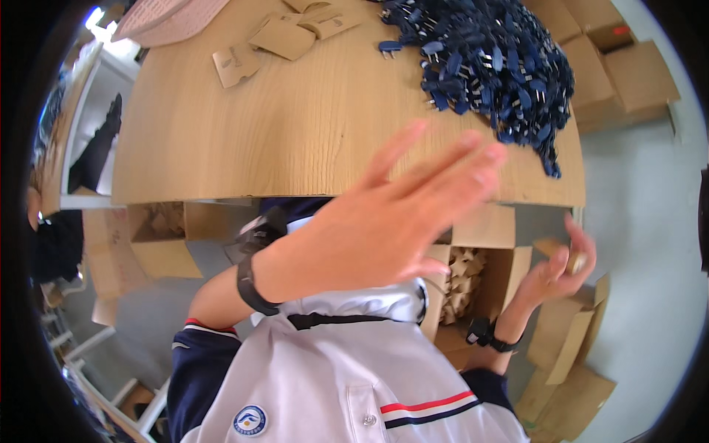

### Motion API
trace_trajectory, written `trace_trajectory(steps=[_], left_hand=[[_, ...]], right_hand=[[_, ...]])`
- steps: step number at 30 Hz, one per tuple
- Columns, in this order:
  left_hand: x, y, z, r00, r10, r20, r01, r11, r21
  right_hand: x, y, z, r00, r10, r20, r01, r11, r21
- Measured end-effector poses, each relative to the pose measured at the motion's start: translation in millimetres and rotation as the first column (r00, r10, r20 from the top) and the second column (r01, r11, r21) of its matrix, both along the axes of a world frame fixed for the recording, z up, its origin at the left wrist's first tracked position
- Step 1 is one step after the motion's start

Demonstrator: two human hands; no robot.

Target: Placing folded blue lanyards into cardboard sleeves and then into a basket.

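Apparently much is left: a large heap of navy two-pin plugs (502, 66) lies loose on the wooden table (244, 140), near several kraft cards (284, 37), while many folded kraft pieces (459, 284) already sit in the open carton (501, 284) below its edge. The right hand (563, 264) grips a small kraft roll (577, 262) in curled fingers; the blurred left hand (377, 229) spreads its fingers wide, seemingly empty. Another carton (166, 260), on the left, contains brown scraps (159, 220) too unclear to identify.

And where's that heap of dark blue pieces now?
In the head view, the dark blue heap lies at the far right of the wooden table, beyond the left hand and left of cardboard boxes.
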State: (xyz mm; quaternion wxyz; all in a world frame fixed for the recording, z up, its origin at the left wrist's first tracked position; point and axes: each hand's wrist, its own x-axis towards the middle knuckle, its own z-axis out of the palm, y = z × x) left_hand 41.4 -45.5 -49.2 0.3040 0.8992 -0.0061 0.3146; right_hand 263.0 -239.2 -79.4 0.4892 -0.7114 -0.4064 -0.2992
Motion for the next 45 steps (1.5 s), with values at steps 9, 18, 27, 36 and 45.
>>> trace_trajectory(steps=[9, 18, 27, 36, 45], left_hand=[[-59.2, 53.8, -57.5, 0.871, 0.456, -0.185, -0.481, 0.867, -0.129], [-56.6, 52.8, -63.7, 0.853, 0.506, -0.125, -0.521, 0.821, -0.234], [-98.5, 51.7, -31.4, 0.957, 0.235, -0.171, -0.291, 0.753, -0.590], [-62.3, 81.7, 43.8, 0.960, 0.280, -0.018, -0.275, 0.927, -0.255], [31.7, 105.8, 43.9, 0.987, 0.102, 0.124, 0.025, 0.663, -0.748]], right_hand=[[26.2, -152.4, -136.5, 0.895, -0.442, -0.064, 0.286, 0.677, -0.678], [-23.3, 203.0, 60.3, 0.822, 0.442, -0.359, -0.552, 0.463, -0.694], [29.5, 308.6, 19.4, 0.591, 0.802, 0.083, -0.356, 0.352, -0.865], [-13.7, 256.6, 92.8, 0.579, 0.807, -0.113, -0.796, 0.590, 0.134], [-71.0, 203.2, 106.2, 0.153, 0.890, -0.430, -0.731, 0.395, 0.556]])
